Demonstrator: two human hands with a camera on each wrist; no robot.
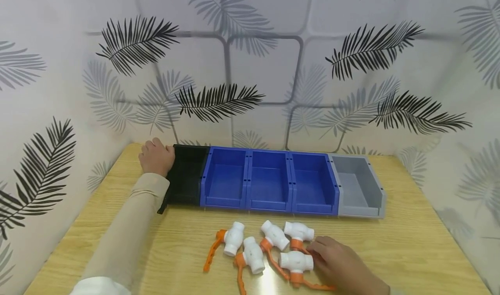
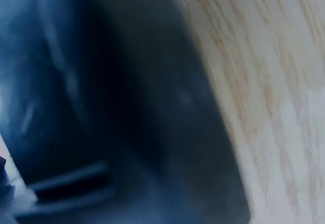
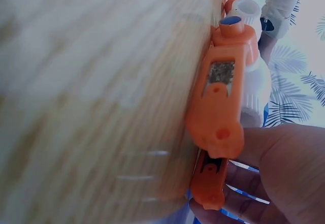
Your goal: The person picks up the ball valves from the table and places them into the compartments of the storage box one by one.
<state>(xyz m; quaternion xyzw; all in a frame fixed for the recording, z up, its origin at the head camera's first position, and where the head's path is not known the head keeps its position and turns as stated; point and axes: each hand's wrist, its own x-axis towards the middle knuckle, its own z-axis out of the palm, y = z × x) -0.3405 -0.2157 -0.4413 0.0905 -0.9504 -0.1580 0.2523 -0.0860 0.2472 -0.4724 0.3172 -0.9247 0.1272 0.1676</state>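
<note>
My left hand (image 1: 157, 157) grips the left rim of a black storage bin (image 1: 188, 175) at the left end of a row of bins. Close up in the left wrist view, the wall of the black bin (image 2: 188, 107) is blurred and the fingers are out of sight. On the table lie several white ball valves with orange lever handles. My right hand (image 1: 336, 260) is at the back right ball valve (image 1: 299, 231), fingers curled at its orange handle (image 3: 208, 186). Just in front lies another ball valve (image 1: 297, 261), its handle (image 3: 218, 102) beside my thumb.
Three blue bins (image 1: 269, 205) and a grey bin (image 1: 361, 211) continue the row to the right. More ball valves lie to the left: one valve (image 1: 234, 238) is leftmost, with another valve (image 1: 254, 256) beside it. Behind stands a leaf-patterned wall (image 1: 265, 69).
</note>
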